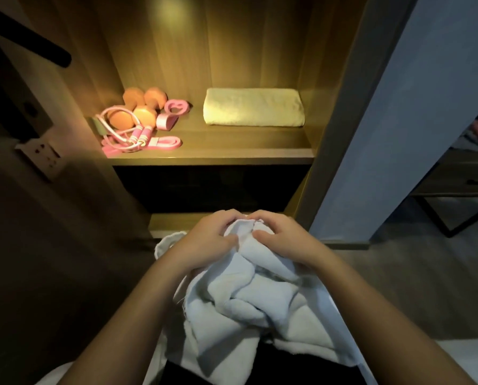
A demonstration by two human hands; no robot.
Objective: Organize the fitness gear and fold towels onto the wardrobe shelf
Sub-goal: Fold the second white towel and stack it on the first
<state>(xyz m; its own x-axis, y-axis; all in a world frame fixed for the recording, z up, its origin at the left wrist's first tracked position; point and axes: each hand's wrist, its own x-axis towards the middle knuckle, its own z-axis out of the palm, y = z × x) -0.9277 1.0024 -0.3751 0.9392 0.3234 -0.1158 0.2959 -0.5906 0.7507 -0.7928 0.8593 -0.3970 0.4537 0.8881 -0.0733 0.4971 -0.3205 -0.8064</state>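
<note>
A crumpled white towel [249,301] hangs bunched in front of me, below the lit wardrobe shelf [213,152]. My left hand [207,240] and my right hand [282,237] both pinch its top edge, fingertips close together. On the shelf a folded cream towel [253,107] lies at the right. At the left sit pink dumbbells [138,107], a pink skipping rope [126,134], a pink resistance band [165,143] and a pink grip ring [176,107].
A lower wooden shelf edge [171,220] lies just beyond my hands, with a dark compartment above it. A wall socket [42,154] is at the left. The wardrobe's blue-grey side panel [393,134] stands at the right, a dark-framed table [460,190] beyond it.
</note>
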